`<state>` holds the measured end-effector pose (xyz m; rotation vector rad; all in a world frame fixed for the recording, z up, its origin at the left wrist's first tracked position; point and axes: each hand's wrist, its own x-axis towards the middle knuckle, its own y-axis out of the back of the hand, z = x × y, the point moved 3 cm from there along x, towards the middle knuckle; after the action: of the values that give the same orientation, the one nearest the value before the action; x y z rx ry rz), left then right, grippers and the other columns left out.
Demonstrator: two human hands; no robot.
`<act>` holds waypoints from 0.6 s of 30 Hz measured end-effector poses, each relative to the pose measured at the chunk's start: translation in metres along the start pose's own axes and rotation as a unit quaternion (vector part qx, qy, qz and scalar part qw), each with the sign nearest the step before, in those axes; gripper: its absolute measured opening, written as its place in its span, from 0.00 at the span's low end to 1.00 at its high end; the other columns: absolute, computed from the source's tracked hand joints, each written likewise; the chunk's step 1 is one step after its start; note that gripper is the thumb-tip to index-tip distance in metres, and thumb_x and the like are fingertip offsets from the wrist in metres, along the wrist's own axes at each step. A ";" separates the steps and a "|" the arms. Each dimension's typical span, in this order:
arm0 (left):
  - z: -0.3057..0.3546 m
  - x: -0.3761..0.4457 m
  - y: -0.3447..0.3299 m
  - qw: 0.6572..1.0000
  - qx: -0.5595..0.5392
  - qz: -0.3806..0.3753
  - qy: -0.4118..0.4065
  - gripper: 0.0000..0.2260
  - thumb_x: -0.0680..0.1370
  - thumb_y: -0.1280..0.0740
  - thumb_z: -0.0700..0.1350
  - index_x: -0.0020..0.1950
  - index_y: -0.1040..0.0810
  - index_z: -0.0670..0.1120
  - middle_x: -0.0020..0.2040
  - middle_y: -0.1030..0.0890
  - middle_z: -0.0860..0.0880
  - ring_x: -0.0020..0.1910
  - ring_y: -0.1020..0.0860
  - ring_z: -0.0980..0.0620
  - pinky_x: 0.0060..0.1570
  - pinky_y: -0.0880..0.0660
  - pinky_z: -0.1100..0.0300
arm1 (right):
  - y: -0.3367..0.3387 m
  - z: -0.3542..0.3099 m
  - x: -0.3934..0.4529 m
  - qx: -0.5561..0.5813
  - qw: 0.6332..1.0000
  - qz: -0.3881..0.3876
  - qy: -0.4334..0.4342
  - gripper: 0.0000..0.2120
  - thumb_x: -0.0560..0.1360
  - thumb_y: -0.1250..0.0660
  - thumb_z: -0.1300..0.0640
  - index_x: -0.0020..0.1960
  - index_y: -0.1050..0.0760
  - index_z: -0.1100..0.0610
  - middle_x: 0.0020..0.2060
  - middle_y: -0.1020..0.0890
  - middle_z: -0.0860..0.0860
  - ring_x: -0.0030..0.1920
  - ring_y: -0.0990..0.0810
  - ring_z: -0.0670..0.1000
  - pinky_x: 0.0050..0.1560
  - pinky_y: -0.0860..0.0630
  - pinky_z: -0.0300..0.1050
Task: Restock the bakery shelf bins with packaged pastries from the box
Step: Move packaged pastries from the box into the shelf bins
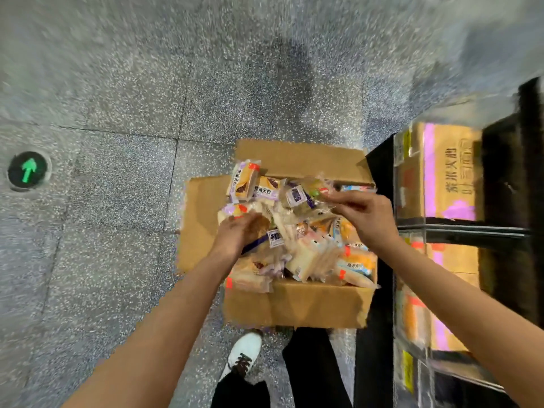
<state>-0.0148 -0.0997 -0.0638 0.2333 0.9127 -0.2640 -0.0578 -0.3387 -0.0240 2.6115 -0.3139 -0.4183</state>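
Both hands dig into the open cardboard box (294, 304) to gather stock — left hand (238, 231) curled round a brown-filled pastry pack (262, 226), right hand (365, 213) pinching a clear wrapper (319, 189).

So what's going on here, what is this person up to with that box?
A person is bent over an open cardboard box on the floor, heaped with packaged pastries. The left hand and right hand are both in the pile, each gripping packets. The clear shelf bins stand at the right.
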 end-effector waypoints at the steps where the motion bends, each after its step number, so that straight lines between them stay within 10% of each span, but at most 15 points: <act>1: 0.014 -0.014 0.001 1.000 0.007 -0.025 0.000 0.21 0.78 0.39 0.58 0.62 0.21 0.45 0.59 0.19 0.47 0.52 0.20 0.50 0.49 0.22 0.62 | 0.010 -0.023 -0.011 0.016 1.000 0.006 0.011 0.20 0.70 0.28 0.69 0.45 0.19 0.42 0.39 0.18 0.34 0.43 0.19 0.36 0.48 0.21 0.39; 6: 0.080 -0.100 0.009 0.992 0.033 -0.121 -0.032 0.46 0.62 0.42 0.79 0.71 0.30 0.52 0.70 0.28 0.50 0.68 0.30 0.45 0.70 0.37 0.44 | 0.055 -0.128 -0.074 0.142 0.990 -0.006 0.022 0.21 0.69 0.32 0.74 0.42 0.15 0.48 0.40 0.15 0.43 0.45 0.17 0.41 0.47 0.23 0.33; 11: 0.136 -0.191 0.000 0.970 -0.026 -0.222 -0.090 0.18 0.67 0.31 0.62 0.52 0.21 0.55 0.55 0.21 0.51 0.57 0.24 0.47 0.55 0.28 0.53 | 0.114 -0.210 -0.139 0.166 0.985 0.042 0.021 0.25 0.71 0.36 0.77 0.41 0.15 0.48 0.35 0.15 0.41 0.39 0.18 0.37 0.41 0.25 0.28; 16: 0.154 -0.267 -0.049 0.941 -0.099 -0.292 -0.139 0.11 0.68 0.26 0.53 0.47 0.19 0.51 0.54 0.20 0.48 0.56 0.24 0.49 0.61 0.29 0.49 | 0.176 -0.262 -0.214 0.136 0.981 0.136 0.000 0.21 0.71 0.32 0.71 0.38 0.16 0.45 0.37 0.17 0.63 0.39 0.25 0.50 0.41 0.30 0.33; 18: 0.159 -0.296 -0.076 0.936 -0.108 -0.298 -0.150 0.04 0.72 0.29 0.49 0.42 0.18 0.49 0.46 0.18 0.49 0.48 0.22 0.51 0.52 0.24 0.54 | 0.200 -0.270 -0.247 0.161 0.959 0.232 -0.019 0.19 0.74 0.37 0.75 0.44 0.20 0.52 0.37 0.15 0.53 0.39 0.20 0.46 0.43 0.26 0.34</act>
<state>-0.0934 -0.1827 0.2608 -0.2940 0.6819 -0.7354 -0.2229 -0.3268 0.3585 2.7151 -1.0597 -0.2686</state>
